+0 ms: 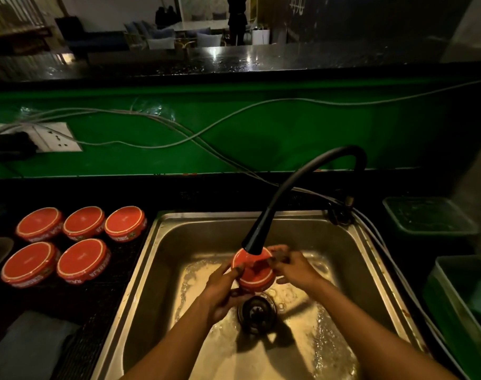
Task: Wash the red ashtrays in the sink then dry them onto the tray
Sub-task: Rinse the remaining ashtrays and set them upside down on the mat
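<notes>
Ashtray in the hands: one red ashtray [254,272], tilted, over the sink [179,242] just under the black faucet [302,182] head, above the drain [257,311].
Left hand [222,289]: fingers curled round the ashtray's 8 o'clock side, thumb on its rim; it grips the ashtray.
Right hand [294,267]: at the ashtray's 3 o'clock edge, fingers bent over the rim and touching its inside.
Ashtrays on the desk: five red ashtrays [63,245] at 9 o'clock of the sink, three in the far row, two in the near row, close together on the dark desk [102,303].
Water: wet, foamy film on the sink floor around the drain.
Bins: two green plastic bins [431,218] at 3 o'clock of the sink.
Cloth: one grey folded cloth [28,349] at 7 o'clock.
Wall: one white socket plate [55,138], with several cables [233,113] trailing across.
</notes>
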